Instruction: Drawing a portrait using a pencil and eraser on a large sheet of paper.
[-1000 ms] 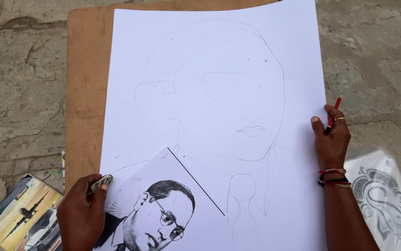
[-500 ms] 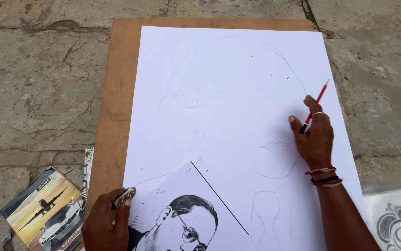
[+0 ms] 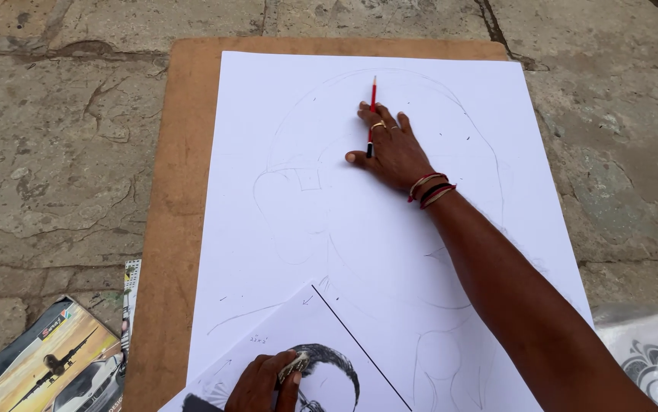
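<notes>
The right hand (image 3: 390,149) is lying flat on the large white sheet (image 3: 268,99), fingers spread, near the sheet's top edge and a little right of its middle. A red pencil (image 3: 372,103) is tucked between its fingers, the tip pointing toward the top edge and the dark end lying across the knuckles. A ring is showing on one finger, and red and black bands are sitting at the wrist. Faint pencil lines of a large head outline are running around the hand.

The sheet is resting on a brown board (image 3: 176,191), which is lying on the stone floor (image 3: 54,152).

The left hand (image 3: 262,383) is pressing down at the bottom edge of the sheet, closed around a small pale thing, maybe an eraser (image 3: 294,365); what it is cannot be told for sure. It is resting on a smaller printed portrait (image 3: 321,343) lying over the sheet's bottom edge.

A colourful booklet (image 3: 54,366) is lying on the floor beside the board's bottom left corner.
</notes>
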